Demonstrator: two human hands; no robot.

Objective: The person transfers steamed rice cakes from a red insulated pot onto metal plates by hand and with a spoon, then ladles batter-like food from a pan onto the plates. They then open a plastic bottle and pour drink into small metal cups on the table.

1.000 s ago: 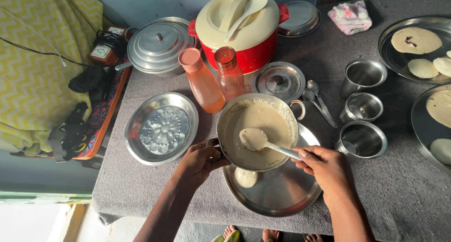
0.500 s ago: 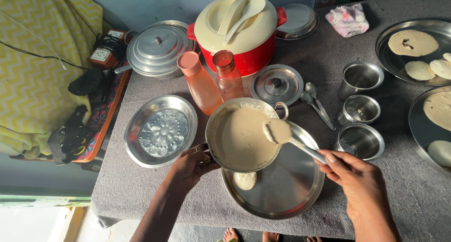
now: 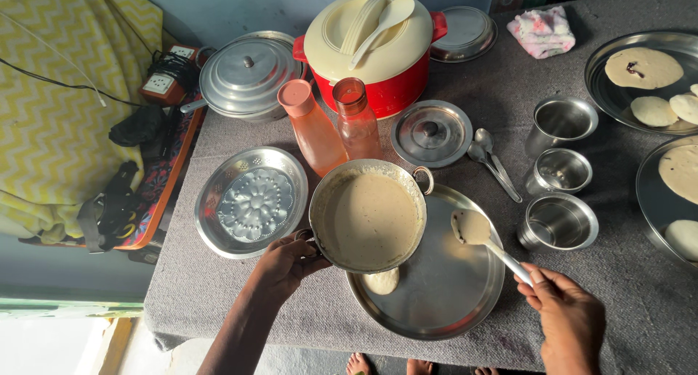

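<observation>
a grey cloth-covered table point(image 3: 465, 128) seen from above. near the front edge lies a large round steel plate point(image 3: 443, 302) with a small blob of pale batter point(image 3: 382, 281) on it. a steel pot of batter point(image 3: 369, 216) rests tilted on the plate's left rim. the left hand point(image 3: 287, 262) has its fingers clamped on the pot's near handle. the right hand point(image 3: 571, 320) has its fingers closed around a white ladle point(image 3: 483, 237), whose batter-coated bowl hangs above the plate, just right of the pot. left of the pot sits a perforated steel dish point(image 3: 251, 202); behind it stand two orange bottles point(image 3: 331, 124).
</observation>
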